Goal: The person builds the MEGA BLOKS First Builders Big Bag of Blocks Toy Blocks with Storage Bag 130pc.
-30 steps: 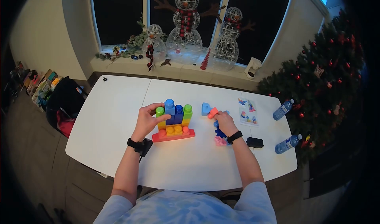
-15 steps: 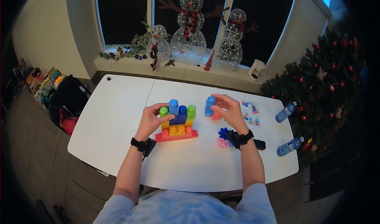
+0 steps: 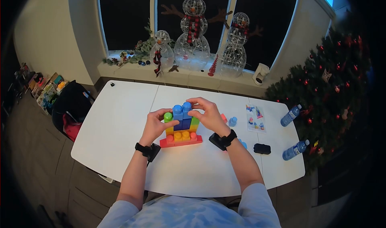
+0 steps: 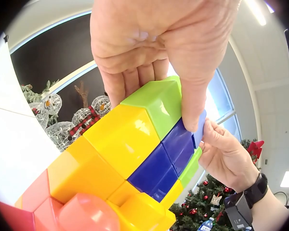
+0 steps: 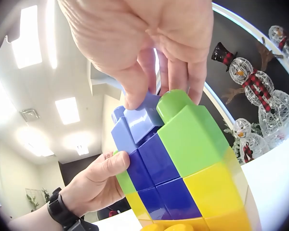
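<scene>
A wall of toy building blocks (image 3: 183, 135) stands upright on a red sloped base, with yellow, dark blue and green blocks stacked above. My left hand (image 3: 153, 127) grips its upper left side, the thumb in front and the fingers behind a green block (image 4: 156, 103). With my right hand (image 3: 209, 116) I pinch a light blue block (image 5: 143, 122) at the top, between another light blue block (image 3: 177, 110) and the right green block (image 5: 195, 139). In the right wrist view it sits slightly tilted over the dark blue blocks (image 5: 159, 161).
Right of my right hand lie a pink block (image 3: 224, 118) and a small blue block (image 3: 233, 121). Further right are a picture sheet (image 3: 256, 125), a black case (image 3: 262, 149) and two water bottles (image 3: 291, 115) on the white table (image 3: 116, 127).
My right hand picked up a light blue block from the right of the table and carried it left to the top of the wall. My left hand stays on the wall.
</scene>
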Demonstrator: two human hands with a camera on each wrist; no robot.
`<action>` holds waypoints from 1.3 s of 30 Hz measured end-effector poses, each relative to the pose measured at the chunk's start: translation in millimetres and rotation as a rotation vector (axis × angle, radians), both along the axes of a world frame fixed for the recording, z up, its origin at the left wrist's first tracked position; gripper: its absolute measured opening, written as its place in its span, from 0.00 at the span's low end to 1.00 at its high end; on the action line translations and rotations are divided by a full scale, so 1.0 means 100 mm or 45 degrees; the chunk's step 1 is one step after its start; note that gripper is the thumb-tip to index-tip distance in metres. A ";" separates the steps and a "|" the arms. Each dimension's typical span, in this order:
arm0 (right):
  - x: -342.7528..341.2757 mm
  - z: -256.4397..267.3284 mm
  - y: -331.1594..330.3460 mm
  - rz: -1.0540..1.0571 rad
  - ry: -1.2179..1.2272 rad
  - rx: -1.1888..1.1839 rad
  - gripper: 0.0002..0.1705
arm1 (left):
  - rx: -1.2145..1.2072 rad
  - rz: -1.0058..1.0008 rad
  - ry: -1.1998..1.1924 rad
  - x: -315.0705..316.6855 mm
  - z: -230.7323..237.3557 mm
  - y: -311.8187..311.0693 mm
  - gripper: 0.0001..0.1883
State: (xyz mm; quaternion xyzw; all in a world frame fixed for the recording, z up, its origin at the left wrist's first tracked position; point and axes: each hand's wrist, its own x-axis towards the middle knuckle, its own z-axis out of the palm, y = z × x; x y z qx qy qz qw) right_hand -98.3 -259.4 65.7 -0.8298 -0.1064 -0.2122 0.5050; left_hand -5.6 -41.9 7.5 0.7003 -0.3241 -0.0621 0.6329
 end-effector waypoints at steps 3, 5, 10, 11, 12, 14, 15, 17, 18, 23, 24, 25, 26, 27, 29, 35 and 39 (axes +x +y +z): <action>0.02 -0.05 -0.01 0.010 -0.023 -0.007 0.22 | 0.004 0.020 0.000 0.01 -0.02 0.00 0.21; 0.01 -0.06 0.00 0.004 -0.031 -0.019 0.22 | 0.009 0.018 0.011 0.01 -0.01 0.00 0.21; -0.02 -0.06 0.02 0.002 -0.080 -0.058 0.22 | 0.025 0.022 0.016 0.00 0.01 0.00 0.22; -0.02 -0.06 0.02 0.003 -0.088 -0.077 0.22 | 0.027 0.016 0.018 0.01 -0.01 0.00 0.22; -0.03 -0.06 0.03 0.002 -0.097 -0.096 0.23 | 0.027 0.002 0.021 0.01 -0.02 -0.01 0.22; -0.04 -0.07 0.04 -0.018 -0.097 -0.106 0.23 | -0.047 0.016 0.025 0.01 -0.02 -0.02 0.23; -0.04 -0.08 0.04 -0.020 -0.099 -0.116 0.24 | -0.045 0.002 0.026 0.00 -0.02 -0.02 0.23; -0.06 -0.09 0.02 -0.029 -0.090 -0.116 0.24 | -0.005 0.004 0.036 0.00 0.00 -0.01 0.23; -0.08 -0.09 0.01 0.003 -0.056 -0.133 0.25 | -0.001 0.000 0.036 0.00 0.00 -0.02 0.23; -0.07 -0.06 -0.50 -0.185 0.015 -0.006 0.27 | 0.035 0.011 0.024 0.00 0.03 -0.01 0.23; -0.04 -0.11 -0.71 -0.253 0.027 0.060 0.26 | 0.036 0.015 0.029 0.00 0.03 0.00 0.23; -0.01 -0.19 -0.93 -0.251 0.032 0.060 0.26 | 0.044 0.020 0.031 0.00 0.03 -0.01 0.23; 0.02 -0.29 -1.16 -0.342 0.116 -0.129 0.26 | 0.052 0.022 0.031 0.01 0.02 -0.01 0.24; 0.04 -0.40 -1.34 -0.434 0.199 -0.321 0.26 | 0.052 0.018 0.034 0.01 0.02 -0.01 0.24; 0.05 -0.68 -1.60 -0.444 0.388 -0.415 0.29 | 0.017 0.020 0.049 0.00 0.02 -0.02 0.23; 0.18 -1.09 -1.76 -0.289 0.964 -0.341 0.37 | 0.023 0.005 0.048 0.00 0.02 0.00 0.23; 0.07 -0.67 -1.29 -0.109 1.312 -0.304 0.37 | 0.058 0.007 0.032 0.03 -0.01 -0.01 0.24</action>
